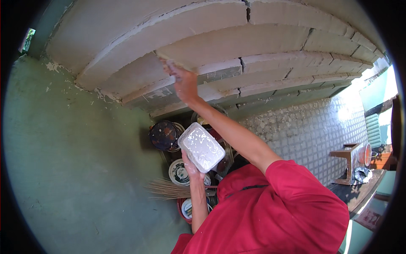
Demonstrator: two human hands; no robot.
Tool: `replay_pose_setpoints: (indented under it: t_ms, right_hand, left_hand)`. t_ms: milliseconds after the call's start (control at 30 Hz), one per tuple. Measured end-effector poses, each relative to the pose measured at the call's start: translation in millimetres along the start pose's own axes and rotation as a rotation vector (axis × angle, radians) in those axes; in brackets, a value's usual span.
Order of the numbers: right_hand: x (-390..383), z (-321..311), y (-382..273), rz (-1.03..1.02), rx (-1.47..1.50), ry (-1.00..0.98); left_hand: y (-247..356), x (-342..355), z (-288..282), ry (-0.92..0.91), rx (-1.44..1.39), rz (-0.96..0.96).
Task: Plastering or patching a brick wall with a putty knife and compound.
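Observation:
My left hand is wrapped under a rectangular plastic tub, whose pale grey surface is spotted and streaked with white. Stretched up and forward, my right hand is closed at a pale wall of long stepped bands. Whatever its fingers grip is blurred and too small to name; its tip reaches the wall's surface. Dark vertical gaps and rough whitish edges break up the bands near that hand.
Below the tub stand a dark stained bucket, a white-lidded pail and a stick broom. A green wall rises on the left. Patterned floor tiles run right, toward a wooden stool and an orange bucket.

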State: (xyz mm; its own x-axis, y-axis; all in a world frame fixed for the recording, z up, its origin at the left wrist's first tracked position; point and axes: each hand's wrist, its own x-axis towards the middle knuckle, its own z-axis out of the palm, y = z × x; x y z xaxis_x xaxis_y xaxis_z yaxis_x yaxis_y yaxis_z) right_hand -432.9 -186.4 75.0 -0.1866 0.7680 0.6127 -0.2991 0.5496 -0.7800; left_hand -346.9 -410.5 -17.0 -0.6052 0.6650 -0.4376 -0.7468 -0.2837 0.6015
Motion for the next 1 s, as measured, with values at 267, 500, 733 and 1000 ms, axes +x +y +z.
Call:
replay_pose_setpoints:
  t_ms: [267, 500, 733, 1000]
  right_hand:
    - [23, -75, 9, 0.154, -0.409, 0.411]
    - [11, -22, 25, -0.062, -0.224, 0.119]
    - [21, -59, 9, 0.14, -0.347, 0.41]
    - [12, -49, 26, -0.154, -0.291, 0.034]
  left_hand:
    - [0, -5, -8, 0.02, 0.01, -0.021]
    - [1, 1, 1, 0.02, 0.017, -0.018]
    - [3, -2, -1, 0.042, -0.004, 0.014]
    - [-3, 3, 5, -0.069, -0.049, 0.003]
